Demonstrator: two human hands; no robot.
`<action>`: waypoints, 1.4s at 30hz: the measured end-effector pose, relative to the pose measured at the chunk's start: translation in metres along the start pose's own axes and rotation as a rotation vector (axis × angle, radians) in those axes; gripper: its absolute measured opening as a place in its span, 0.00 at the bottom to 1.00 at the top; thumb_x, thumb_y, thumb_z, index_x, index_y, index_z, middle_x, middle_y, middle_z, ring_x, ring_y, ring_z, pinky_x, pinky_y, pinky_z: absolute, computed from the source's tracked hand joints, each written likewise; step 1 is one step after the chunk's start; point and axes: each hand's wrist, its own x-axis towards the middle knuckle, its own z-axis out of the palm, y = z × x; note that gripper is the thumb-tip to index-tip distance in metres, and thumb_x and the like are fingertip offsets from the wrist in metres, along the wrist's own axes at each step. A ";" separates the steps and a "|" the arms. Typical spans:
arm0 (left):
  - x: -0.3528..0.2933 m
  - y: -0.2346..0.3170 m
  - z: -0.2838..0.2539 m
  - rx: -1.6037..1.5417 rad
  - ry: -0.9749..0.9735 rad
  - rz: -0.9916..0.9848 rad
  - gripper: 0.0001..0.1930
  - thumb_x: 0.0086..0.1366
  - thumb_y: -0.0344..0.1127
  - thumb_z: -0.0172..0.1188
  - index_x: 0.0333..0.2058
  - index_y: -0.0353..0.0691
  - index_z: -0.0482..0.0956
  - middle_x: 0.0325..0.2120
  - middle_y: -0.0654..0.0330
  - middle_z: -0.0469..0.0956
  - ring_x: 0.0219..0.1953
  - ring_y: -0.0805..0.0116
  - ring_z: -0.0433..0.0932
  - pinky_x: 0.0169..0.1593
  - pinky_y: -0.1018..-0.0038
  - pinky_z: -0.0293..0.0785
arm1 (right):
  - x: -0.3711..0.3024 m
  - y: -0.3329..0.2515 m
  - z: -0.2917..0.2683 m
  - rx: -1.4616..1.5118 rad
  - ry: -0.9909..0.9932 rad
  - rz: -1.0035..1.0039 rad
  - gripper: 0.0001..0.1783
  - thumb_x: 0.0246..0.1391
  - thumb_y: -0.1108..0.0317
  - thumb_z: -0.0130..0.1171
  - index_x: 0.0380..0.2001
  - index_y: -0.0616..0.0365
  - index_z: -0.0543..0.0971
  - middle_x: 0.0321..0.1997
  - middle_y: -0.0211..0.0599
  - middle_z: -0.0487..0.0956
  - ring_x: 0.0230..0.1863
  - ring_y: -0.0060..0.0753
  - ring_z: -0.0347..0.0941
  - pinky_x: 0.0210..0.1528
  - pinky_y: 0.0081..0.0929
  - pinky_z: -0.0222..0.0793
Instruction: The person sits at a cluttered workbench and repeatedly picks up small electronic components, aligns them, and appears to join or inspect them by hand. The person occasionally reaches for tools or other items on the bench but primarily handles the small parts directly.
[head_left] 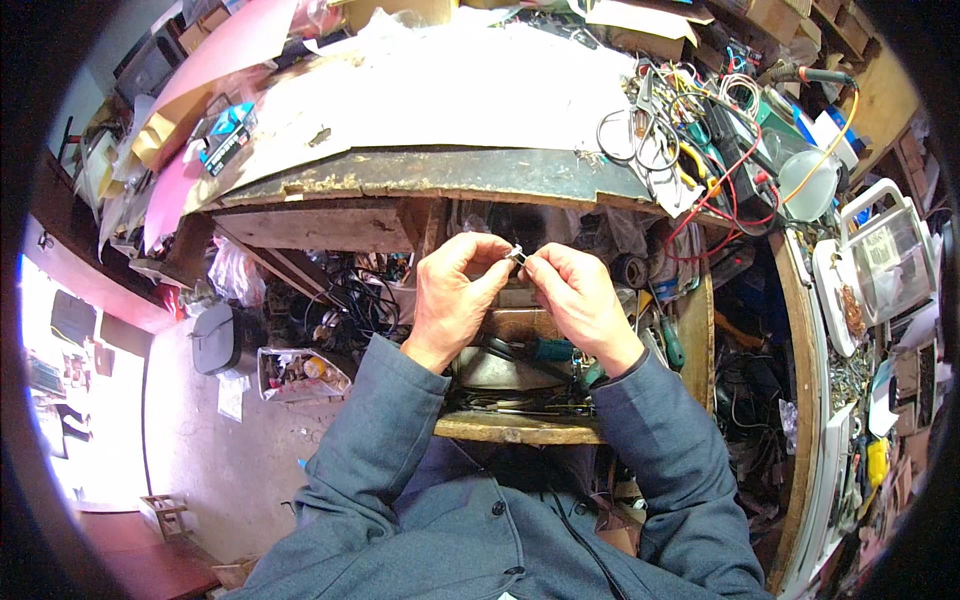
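A small black-and-silver part [517, 254] sits between my two hands, above an open drawer [520, 428]. My left hand [452, 295] pinches it from the left with thumb and forefinger. From the other side my right hand [582, 298] grips its right end between closed fingertips. The part is too small, and too covered by fingers, to tell its exact kind. Below my wrists the drawer holds a jumble of tools, among them a green-handled one [672, 345] at its right side.
Beyond my hands runs a worn workbench edge [420, 172] with a bright white sheet [470, 90] on top. Pliers, red and black leads [735, 215] and a soldering iron [825, 76] crowd the right end. A blue-and-black box [228, 138] lies at the left. A bin of scraps [303, 374] stands on the floor.
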 end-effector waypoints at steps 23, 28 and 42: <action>0.000 -0.002 -0.005 -0.145 -0.042 -0.086 0.05 0.66 0.24 0.67 0.41 0.32 0.85 0.35 0.60 0.87 0.36 0.77 0.83 0.43 0.78 0.81 | -0.007 -0.019 0.004 -0.222 0.127 -0.110 0.10 0.68 0.69 0.57 0.34 0.64 0.80 0.22 0.27 0.75 0.25 0.15 0.67 0.28 0.21 0.65; -0.002 0.001 -0.002 -0.118 -0.016 -0.074 0.06 0.66 0.25 0.67 0.41 0.32 0.84 0.36 0.60 0.87 0.37 0.77 0.83 0.43 0.78 0.81 | -0.009 -0.026 0.008 -0.210 0.210 -0.170 0.10 0.66 0.68 0.59 0.33 0.65 0.80 0.20 0.43 0.77 0.21 0.30 0.73 0.26 0.31 0.69; -0.001 0.008 -0.001 0.224 0.046 0.211 0.07 0.63 0.26 0.69 0.40 0.34 0.86 0.34 0.56 0.88 0.36 0.73 0.86 0.43 0.76 0.82 | -0.008 -0.026 0.006 -0.298 0.140 -0.185 0.09 0.64 0.69 0.60 0.32 0.63 0.79 0.21 0.52 0.78 0.22 0.50 0.80 0.25 0.38 0.71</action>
